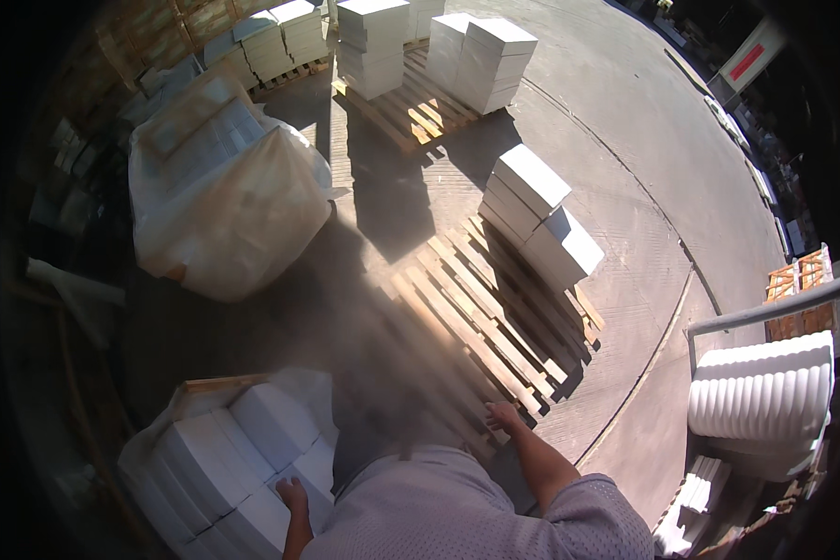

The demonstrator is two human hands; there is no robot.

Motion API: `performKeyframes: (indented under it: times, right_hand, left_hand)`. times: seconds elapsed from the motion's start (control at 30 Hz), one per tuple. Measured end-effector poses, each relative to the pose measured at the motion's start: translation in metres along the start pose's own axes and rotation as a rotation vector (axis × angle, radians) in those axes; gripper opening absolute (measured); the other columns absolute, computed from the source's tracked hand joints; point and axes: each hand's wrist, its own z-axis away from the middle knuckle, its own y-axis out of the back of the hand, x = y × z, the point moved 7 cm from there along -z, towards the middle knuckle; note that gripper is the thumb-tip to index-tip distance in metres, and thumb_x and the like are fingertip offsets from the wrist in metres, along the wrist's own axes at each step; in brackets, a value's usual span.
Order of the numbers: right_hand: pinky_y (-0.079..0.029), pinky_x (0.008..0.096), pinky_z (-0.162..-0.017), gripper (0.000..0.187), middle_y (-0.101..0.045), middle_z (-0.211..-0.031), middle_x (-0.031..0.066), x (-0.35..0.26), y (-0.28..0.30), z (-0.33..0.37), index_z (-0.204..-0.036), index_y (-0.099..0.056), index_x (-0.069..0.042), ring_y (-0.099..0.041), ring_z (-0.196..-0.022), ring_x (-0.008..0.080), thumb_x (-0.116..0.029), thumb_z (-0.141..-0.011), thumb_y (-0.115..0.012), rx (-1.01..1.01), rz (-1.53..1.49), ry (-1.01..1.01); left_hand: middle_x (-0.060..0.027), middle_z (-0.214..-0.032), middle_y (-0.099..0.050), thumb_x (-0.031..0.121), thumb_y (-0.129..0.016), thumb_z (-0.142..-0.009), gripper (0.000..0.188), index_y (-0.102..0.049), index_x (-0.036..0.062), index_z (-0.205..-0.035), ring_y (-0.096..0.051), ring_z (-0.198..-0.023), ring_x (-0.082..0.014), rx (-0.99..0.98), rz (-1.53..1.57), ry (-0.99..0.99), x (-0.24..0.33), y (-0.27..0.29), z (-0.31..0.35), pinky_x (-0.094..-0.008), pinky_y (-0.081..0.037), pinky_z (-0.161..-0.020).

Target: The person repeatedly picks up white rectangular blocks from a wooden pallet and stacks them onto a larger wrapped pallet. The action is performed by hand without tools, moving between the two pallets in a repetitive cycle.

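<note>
White blocks sit near left hand, 7 o'clock, and pallet near right hand, 5 o'clock; fingers released.

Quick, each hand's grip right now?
Left hand: loosely open, nothing visibly held, near the white blocks.
Right hand: loosely open, nothing visibly held, near the wooden pallet.

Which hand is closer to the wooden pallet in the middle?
Right. The right hand appears over the near end of the wooden pallet; the left hand is farther off, to its left.
</note>
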Motion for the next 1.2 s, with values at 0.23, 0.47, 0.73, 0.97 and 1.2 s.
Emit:
performKeyframes:
  times: [0.23, 0.47, 0.73, 0.97, 1.2]
  right_hand:
    - [-0.046, 0.0303, -0.049, 0.030, -0.058, -0.075, 0.0067, -0.013, 0.007, -0.080, -0.091, -0.058, -0.004, -0.055, -0.058, 0.0168, -0.033, -0.092, -0.056, 0.060, -0.235, 0.114]
    - [-0.050, 0.0315, -0.051, 0.034, -0.063, -0.079, 0.0095, -0.040, 0.005, -0.022, -0.094, -0.060, -0.001, -0.061, -0.061, 0.0200, -0.035, -0.093, -0.057, -0.073, -0.845, -0.328]
    - [-0.054, 0.0359, -0.055, 0.039, -0.068, -0.088, 0.0186, -0.119, 0.056, 0.032, -0.096, -0.063, 0.005, -0.069, -0.068, 0.0279, -0.033, -0.093, -0.053, 0.173, -0.066, 0.101]
    - [-0.050, 0.0372, -0.052, 0.034, -0.068, -0.081, 0.0123, -0.113, 0.091, 0.027, -0.084, -0.064, 0.002, -0.066, -0.064, 0.0224, -0.030, -0.092, -0.054, 0.200, 0.143, -0.045]
    - [-0.051, 0.0369, -0.055, 0.034, -0.067, -0.086, 0.0133, -0.016, 0.178, -0.068, -0.099, -0.063, -0.001, -0.066, -0.071, 0.0235, -0.034, -0.092, -0.057, 0.087, -0.210, -0.238]
  left_hand:
    - [-0.0136, -0.077, -0.059, 0.032, -0.052, -0.090, 0.036, -0.059, -0.0034, -0.086, -0.057, -0.071, -0.0244, -0.482, 0.378, 0.058, 0.096, -0.025, -0.017, -0.0414, -0.043, -0.063]
    - [-0.0049, -0.088, -0.054, 0.042, -0.053, -0.090, 0.036, -0.055, 0.0070, -0.097, -0.057, -0.078, -0.0210, -0.607, 0.554, 0.253, 0.174, -0.035, -0.121, -0.0382, -0.046, -0.064]
    - [-0.0020, -0.086, -0.054, 0.043, -0.051, -0.092, 0.033, -0.055, 0.0105, -0.091, -0.059, -0.076, -0.0202, -0.661, 0.532, -0.065, 0.327, -0.045, -0.190, -0.0345, -0.046, -0.061]
    - [-0.0013, -0.084, -0.056, 0.042, -0.053, -0.093, 0.031, -0.058, 0.0119, -0.096, -0.059, -0.075, -0.0167, -0.744, 0.571, -0.039, 0.455, -0.092, -0.182, -0.0299, -0.045, -0.057]
    - [-0.0049, -0.100, -0.062, 0.044, -0.051, -0.094, 0.042, -0.058, 0.0070, -0.113, -0.064, -0.078, -0.0183, -0.873, 0.623, -0.059, 0.631, -0.166, -0.133, -0.0316, -0.049, -0.062]
